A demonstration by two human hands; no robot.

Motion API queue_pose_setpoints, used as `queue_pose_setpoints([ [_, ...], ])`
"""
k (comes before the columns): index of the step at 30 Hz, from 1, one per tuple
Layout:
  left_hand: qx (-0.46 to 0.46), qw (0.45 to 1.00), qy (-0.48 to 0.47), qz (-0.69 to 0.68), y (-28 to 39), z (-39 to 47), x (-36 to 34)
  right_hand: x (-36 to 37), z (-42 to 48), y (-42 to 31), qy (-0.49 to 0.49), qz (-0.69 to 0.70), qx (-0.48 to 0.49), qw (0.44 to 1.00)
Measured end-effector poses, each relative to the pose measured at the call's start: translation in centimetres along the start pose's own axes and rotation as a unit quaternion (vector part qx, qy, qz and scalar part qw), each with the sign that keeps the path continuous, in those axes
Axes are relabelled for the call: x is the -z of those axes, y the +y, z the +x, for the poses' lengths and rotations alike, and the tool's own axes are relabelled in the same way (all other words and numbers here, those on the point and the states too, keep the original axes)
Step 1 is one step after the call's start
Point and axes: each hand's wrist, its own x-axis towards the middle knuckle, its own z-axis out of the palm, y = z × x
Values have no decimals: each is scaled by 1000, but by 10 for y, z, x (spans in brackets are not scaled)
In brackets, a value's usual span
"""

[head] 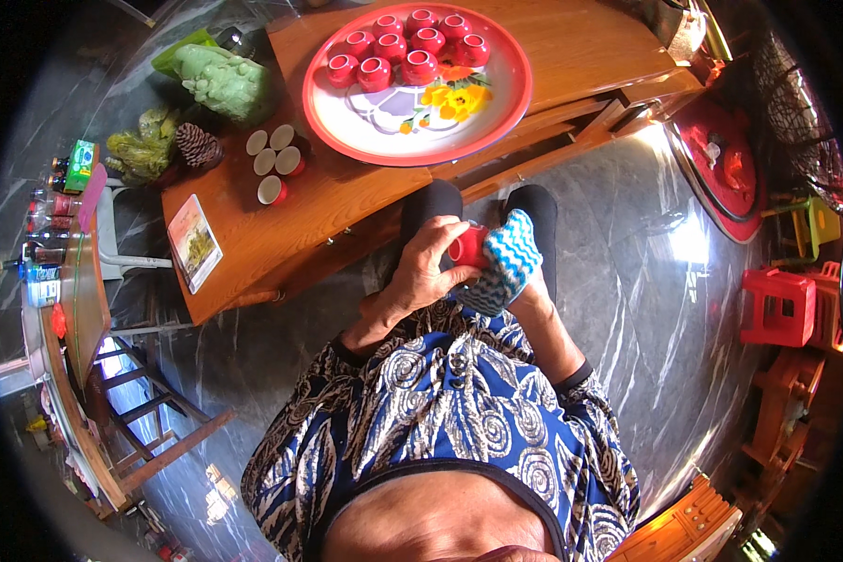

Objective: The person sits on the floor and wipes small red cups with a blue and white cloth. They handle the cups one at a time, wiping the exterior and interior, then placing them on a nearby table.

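My left hand point(421, 263) holds a small red cup point(468, 246) on its side over my lap, thumb below and fingers above. A blue and white zigzag cloth point(507, 263) covers most of my right hand point(530, 291) and presses against the cup's right end. The cup's inside is hidden from me. Beyond my knees, a large round enamel tray point(365, 137) with a red rim and painted flowers sits on a wooden table point(309, 211). Several red cups point(419, 67) stand upside down on it. Left of the tray, several upright cups point(272, 190) show white insides.
On the table's left lie a booklet point(197, 242), a pine cone point(198, 145) and a pale green carving point(221, 81). Below the tabletop, a drawer point(534, 144) stands partly pulled out. To the right are a red plastic stool point(778, 307) and a round red-topped item point(720, 161).
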Motion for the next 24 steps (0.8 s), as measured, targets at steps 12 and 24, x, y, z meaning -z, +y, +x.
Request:
queue_pose_setpoints([
  [12, 22, 1000, -12, 11, -2, 0, -8, -8, -4, 11, -71, -104, -57, 990],
  [24, 394, 824, -29, -406, -26, -5, -14, -23, -35, -4, -53, 87, -109, 989],
])
